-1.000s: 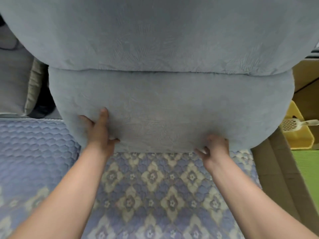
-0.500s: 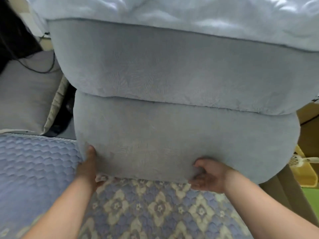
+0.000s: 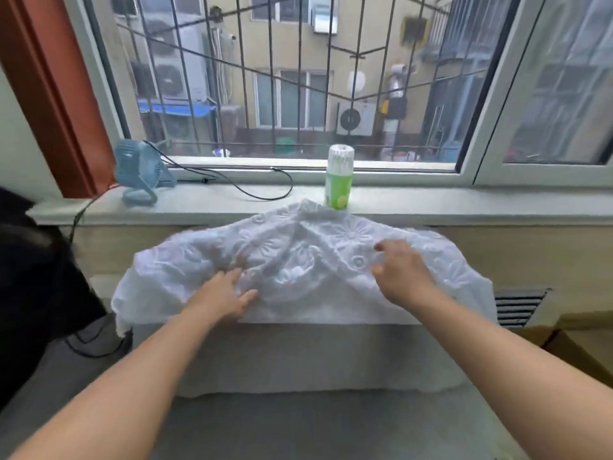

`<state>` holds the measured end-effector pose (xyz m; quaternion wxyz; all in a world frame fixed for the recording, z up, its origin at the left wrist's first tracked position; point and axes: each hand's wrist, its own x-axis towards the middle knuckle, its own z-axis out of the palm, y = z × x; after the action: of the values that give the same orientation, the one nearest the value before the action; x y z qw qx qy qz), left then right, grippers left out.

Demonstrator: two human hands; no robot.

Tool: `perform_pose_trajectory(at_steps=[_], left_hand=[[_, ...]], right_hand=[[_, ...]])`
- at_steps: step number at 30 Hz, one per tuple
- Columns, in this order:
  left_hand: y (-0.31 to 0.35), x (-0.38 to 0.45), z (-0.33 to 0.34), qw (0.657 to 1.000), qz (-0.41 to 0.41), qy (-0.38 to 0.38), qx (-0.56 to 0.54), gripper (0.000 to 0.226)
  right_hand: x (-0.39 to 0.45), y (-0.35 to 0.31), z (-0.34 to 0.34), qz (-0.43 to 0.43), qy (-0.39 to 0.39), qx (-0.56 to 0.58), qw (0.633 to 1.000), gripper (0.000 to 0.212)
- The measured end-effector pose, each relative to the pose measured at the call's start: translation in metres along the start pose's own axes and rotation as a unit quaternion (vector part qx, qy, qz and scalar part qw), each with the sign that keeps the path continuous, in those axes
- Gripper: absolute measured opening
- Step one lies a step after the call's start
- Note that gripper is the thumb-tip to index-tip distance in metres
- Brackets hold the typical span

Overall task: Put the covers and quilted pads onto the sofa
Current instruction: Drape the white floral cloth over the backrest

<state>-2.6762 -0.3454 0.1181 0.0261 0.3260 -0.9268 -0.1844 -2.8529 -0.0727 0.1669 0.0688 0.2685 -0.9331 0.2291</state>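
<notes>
- Step in hand, by judgement: dressing the top of the grey upholstered sofa backrest (image 3: 318, 356) with a white embroidered lace cover (image 3: 298, 260).
- The cover lies draped over the backrest's top edge, directly below the pale stone window sill (image 3: 464, 200). It is bunched and ridged at the centre, with its upper fold reaching the sill edge.
- Left hand (image 3: 225, 293): resting flat on the cover left of centre, fingers straight and spread, gripping nothing.
- Right hand (image 3: 398, 270): on the cover right of centre, fingers curled; it appears to pinch a fold of the lace, though the contact itself is partly hidden.
- Next move, by judgement: draw the fabric outward to either side, flatten the central ridge and level the front hem along the backrest.
- Risk: the raised fold lies just beside the green and white cylindrical container (image 3: 339, 177) standing upright on the sill; a careless tug could topple it.
- Containers: that container is capped; contents cannot be determined.
- Also on the sill: a small blue desk fan (image 3: 139, 171) with a black cable (image 3: 252, 190) trailing beside it.
- Quilted pads are not in view.
</notes>
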Motion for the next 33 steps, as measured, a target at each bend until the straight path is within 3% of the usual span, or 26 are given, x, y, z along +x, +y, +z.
perform_pose_trajectory(at_steps=[2, 4, 7, 9, 11, 15, 17, 19, 22, 24, 26, 27, 30, 32, 33], left_hand=[[0.000, 0.013, 0.001, 0.999, -0.026, -0.024, 0.040, 0.066], [0.000, 0.016, 0.005, 0.998, -0.046, 0.003, 0.052, 0.058], [0.001, 0.012, 0.017, 0.995, -0.033, 0.053, 0.079, 0.036], [-0.003, 0.012, 0.022, 0.995, -0.040, 0.064, 0.068, 0.023], [-0.009, 0.021, 0.015, 0.997, -0.043, 0.046, 0.036, 0.025], [-0.031, -0.002, -0.007, 0.991, -0.004, -0.026, -0.135, 0.025], [-0.051, -0.051, -0.008, 0.987, -0.018, -0.020, -0.160, 0.026], [-0.077, -0.123, 0.001, 0.978, -0.070, 0.061, -0.186, 0.031], [-0.116, -0.243, 0.021, 0.928, -0.180, 0.107, -0.308, 0.022], [-0.135, -0.306, 0.026, 0.826, -0.215, 0.097, -0.513, 0.019], [-0.142, -0.345, 0.028, 0.702, -0.273, 0.038, -0.656, 0.022], [-0.145, -0.357, 0.030, 0.669, -0.289, 0.018, -0.685, 0.023], [-0.145, -0.390, 0.026, 0.656, -0.278, 0.026, -0.701, 0.029], [-0.152, -0.407, 0.029, 0.655, -0.288, 0.022, -0.698, 0.027], [-0.154, -0.416, 0.030, 0.665, -0.291, 0.015, -0.688, 0.015]], right_hand=[[0.030, 0.038, 0.003, 0.073, -0.051, -0.059, 0.994, 0.054], [0.040, 0.072, 0.023, 0.136, -0.096, -0.088, 0.982, 0.062], [0.035, 0.094, 0.068, 0.113, -0.001, -0.158, 0.981, 0.055], [0.030, 0.098, 0.088, 0.089, 0.030, -0.131, 0.987, 0.055], [0.036, 0.104, 0.086, 0.087, 0.039, -0.109, 0.989, 0.051], [0.012, 0.087, 0.031, 0.111, -0.044, 0.005, 0.993, 0.032], [-0.032, 0.078, 0.008, 0.128, -0.006, 0.048, 0.991, 0.024], [-0.100, 0.072, -0.006, 0.162, 0.078, 0.076, 0.981, 0.022], [-0.215, 0.086, 0.001, 0.273, 0.148, 0.212, 0.927, 0.017], [-0.275, 0.099, 0.013, 0.352, 0.140, 0.328, 0.866, 0.014], [-0.315, 0.104, 0.015, 0.402, 0.117, 0.457, 0.784, 0.018], [-0.331, 0.098, 0.009, 0.419, 0.114, 0.522, 0.734, 0.026], [-0.366, 0.079, -0.012, 0.403, 0.049, 0.680, 0.610, 0.063], [-0.383, 0.068, -0.026, 0.371, 0.046, 0.726, 0.577, 0.064], [-0.392, 0.075, -0.026, 0.353, 0.023, 0.753, 0.554, 0.050]])
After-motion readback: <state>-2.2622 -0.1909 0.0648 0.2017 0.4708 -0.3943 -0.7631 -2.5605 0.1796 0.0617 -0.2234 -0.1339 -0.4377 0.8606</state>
